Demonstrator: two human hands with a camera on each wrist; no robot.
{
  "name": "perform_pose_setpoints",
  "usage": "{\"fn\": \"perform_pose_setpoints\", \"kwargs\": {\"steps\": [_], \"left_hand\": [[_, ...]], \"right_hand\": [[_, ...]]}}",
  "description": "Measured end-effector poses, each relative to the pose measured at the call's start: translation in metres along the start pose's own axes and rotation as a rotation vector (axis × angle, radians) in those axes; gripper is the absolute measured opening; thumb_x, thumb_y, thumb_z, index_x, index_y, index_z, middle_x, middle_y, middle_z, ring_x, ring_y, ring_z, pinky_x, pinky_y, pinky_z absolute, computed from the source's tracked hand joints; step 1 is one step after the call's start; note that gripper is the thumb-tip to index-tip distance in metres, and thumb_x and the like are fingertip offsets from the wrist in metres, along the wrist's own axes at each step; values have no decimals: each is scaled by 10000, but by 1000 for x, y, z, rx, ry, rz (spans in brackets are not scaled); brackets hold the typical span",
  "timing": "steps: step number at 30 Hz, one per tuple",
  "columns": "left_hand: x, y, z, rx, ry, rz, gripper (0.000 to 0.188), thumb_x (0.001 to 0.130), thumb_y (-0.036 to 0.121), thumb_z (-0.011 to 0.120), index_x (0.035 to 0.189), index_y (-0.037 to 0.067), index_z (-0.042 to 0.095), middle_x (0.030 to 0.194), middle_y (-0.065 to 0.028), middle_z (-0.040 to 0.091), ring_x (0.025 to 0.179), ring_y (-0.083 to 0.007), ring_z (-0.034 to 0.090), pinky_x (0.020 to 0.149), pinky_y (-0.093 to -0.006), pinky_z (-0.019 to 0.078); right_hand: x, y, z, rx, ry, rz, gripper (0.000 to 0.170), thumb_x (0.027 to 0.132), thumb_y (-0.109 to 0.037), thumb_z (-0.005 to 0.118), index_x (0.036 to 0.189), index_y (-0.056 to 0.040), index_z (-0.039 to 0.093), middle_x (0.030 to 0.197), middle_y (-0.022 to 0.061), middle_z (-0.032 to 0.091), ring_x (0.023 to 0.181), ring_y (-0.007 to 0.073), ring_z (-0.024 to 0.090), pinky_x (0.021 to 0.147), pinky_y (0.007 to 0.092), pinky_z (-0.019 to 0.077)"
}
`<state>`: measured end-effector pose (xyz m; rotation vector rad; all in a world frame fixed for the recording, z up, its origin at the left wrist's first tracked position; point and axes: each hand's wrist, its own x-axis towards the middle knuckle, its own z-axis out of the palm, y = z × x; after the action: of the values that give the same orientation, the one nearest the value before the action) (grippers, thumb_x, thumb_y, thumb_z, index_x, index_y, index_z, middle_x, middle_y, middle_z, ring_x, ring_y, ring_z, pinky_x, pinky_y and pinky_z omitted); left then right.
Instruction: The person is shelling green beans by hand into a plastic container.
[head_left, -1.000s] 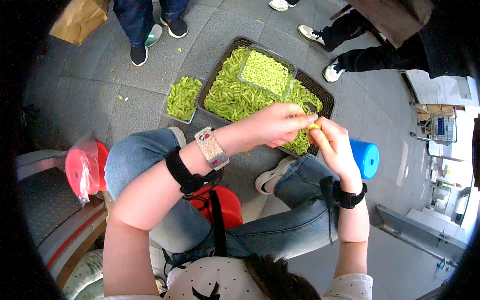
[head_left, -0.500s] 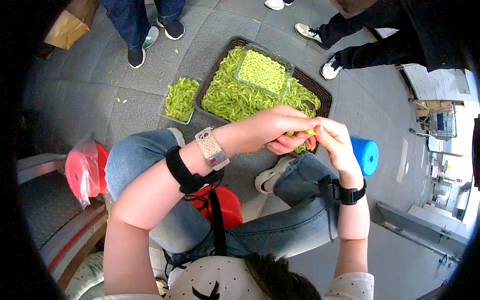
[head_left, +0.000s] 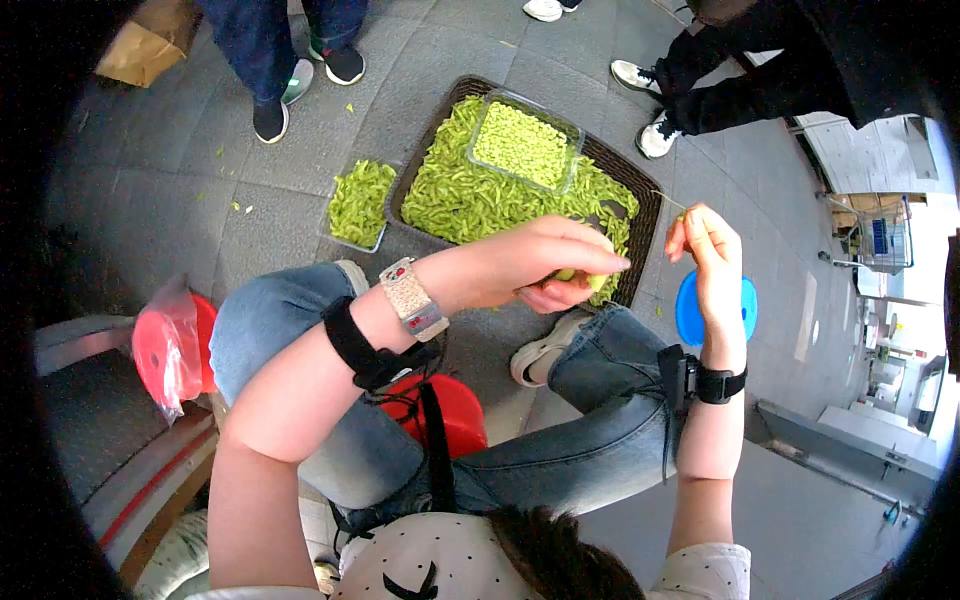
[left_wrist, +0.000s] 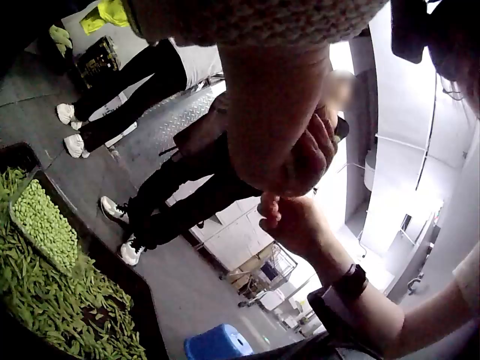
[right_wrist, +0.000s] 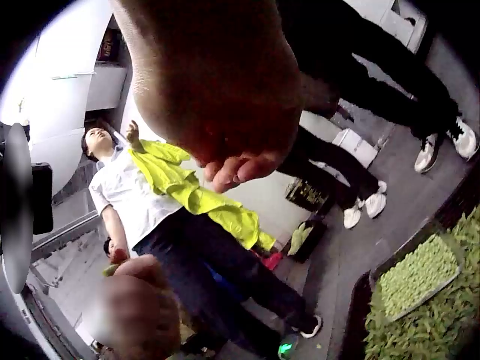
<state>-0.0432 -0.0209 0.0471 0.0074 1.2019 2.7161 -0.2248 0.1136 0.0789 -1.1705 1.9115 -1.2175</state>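
My left hand [head_left: 560, 258], in the head view, is curled over the near right part of a brown woven basket [head_left: 650, 212] and holds green bean pods [head_left: 566, 274] against its palm. To the right, apart from it, my right hand [head_left: 710, 250] is raised with thumb and fingers together, pinching a thin pale strand [head_left: 668, 199] that sticks out to the upper left. Heaped pods [head_left: 455, 195] fill the basket. On top of them sits a clear tub [head_left: 574, 180] of shelled beans [head_left: 518, 143].
Left of the basket, a smaller clear tray [head_left: 352, 240] holds more pods. A blue stool [head_left: 690, 310] stands behind my right hand; a red stool [head_left: 455, 410] is below me, another red one [head_left: 205, 335] at left. People's shoes [head_left: 655, 135] and legs stand beyond the basket.
My hands, together at a pod before, have parted. The right hand has moved right with a thin strand between its fingers; the left stays over the basket with pods in it.
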Motion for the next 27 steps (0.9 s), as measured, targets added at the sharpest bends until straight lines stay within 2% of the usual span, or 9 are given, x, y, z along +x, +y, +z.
{"fn": "perform_pose_setpoints", "kwargs": {"steps": [4,7,8,11,16,19,23,25,27], "left_hand": [[1,-1,4,236,227,153,146,831,165,483,749,54,532,550,52,417,430,-12,315,375,-169,224],[3,-2,2,389,345,252,142,811,155,528,894,48,573,621,48,489,462,1,333,398,-160,238],[3,-3,0,402,361,296,177,792,134,553,940,42,580,722,17,564,549,-12,443,471,-162,345],[11,-10,-7,416,379,461,176,771,95,571,933,29,594,807,-15,599,697,-46,524,612,-190,424],[9,-2,-3,473,400,417,174,755,75,582,916,12,607,870,-39,608,795,-71,542,701,-209,435],[10,-4,-4,461,416,424,179,750,75,587,915,10,608,878,-41,609,790,-71,544,699,-210,437],[12,-5,-5,480,427,425,189,744,76,594,919,8,606,873,-43,610,789,-73,546,704,-213,438],[15,-7,-7,498,433,452,181,743,79,596,909,6,607,854,-44,612,791,-73,546,709,-214,438],[18,-9,-8,493,432,474,172,743,87,600,894,5,609,833,-42,613,782,-71,546,699,-213,438]], "right_hand": [[-3,21,-16,-338,0,105,168,820,-147,502,805,2,578,669,55,562,597,117,512,562,240,413],[-4,36,-22,-566,27,31,146,775,-99,541,878,-11,593,721,94,590,621,159,549,588,261,436],[-5,38,-24,-570,31,42,142,767,-97,545,872,-15,594,736,102,592,636,173,555,598,265,439],[-4,44,-29,-607,36,32,134,750,-95,557,858,-25,596,779,119,596,682,211,571,630,277,445],[-1,48,-34,-703,50,9,167,734,-97,569,891,-48,593,854,136,589,762,255,572,686,287,446],[-2,46,-30,-976,174,-285,193,761,-100,552,946,-50,568,858,120,588,752,226,574,699,283,444],[1,19,-4,-182,69,-31,190,840,-139,481,949,11,523,823,61,574,756,133,553,717,249,434],[-6,-8,18,81,-27,32,192,852,-139,459,950,16,517,824,64,573,756,127,551,714,240,432],[-15,-24,34,102,-46,4,194,857,-133,447,964,15,511,817,67,572,752,122,550,705,240,433]]}}
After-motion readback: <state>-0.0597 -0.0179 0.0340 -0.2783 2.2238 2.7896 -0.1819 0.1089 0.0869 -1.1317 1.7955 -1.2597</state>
